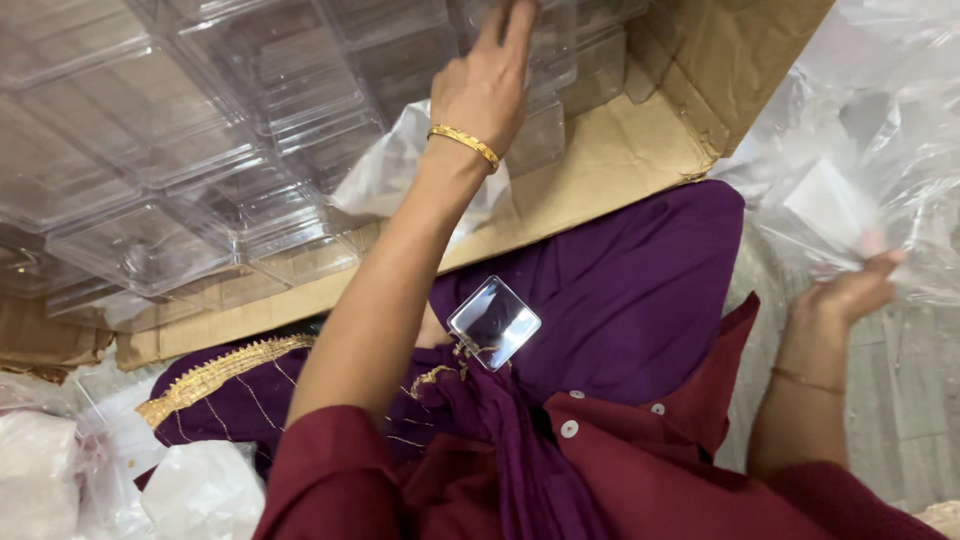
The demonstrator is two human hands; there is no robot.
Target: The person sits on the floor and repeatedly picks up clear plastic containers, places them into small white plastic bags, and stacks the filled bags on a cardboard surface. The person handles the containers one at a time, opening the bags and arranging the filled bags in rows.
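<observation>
I see my left hand [487, 85] spread flat on the stacked clear boxes [250, 110] under it (right hand [850, 292] pinches a plastic bag [880, 140]), and a hard push might topple them.

My left hand [487, 88] rests on clear plastic boxes [200, 130] — hard, glossy, smooth, catching the light in pale streaks. They sit in a cardboard carton [620, 150], its brown paper flaps matt and faintly fibrous. The bangle [465, 143] on my wrist looks like polished yellow metal. On my lap lies a small clear plastic lid [494, 322], shiny and flat, against purple cloth [630, 280] — soft, matt, with gold woven trim. My right hand [850, 292] touches thin, crinkled, glossy plastic film [880, 130].
</observation>
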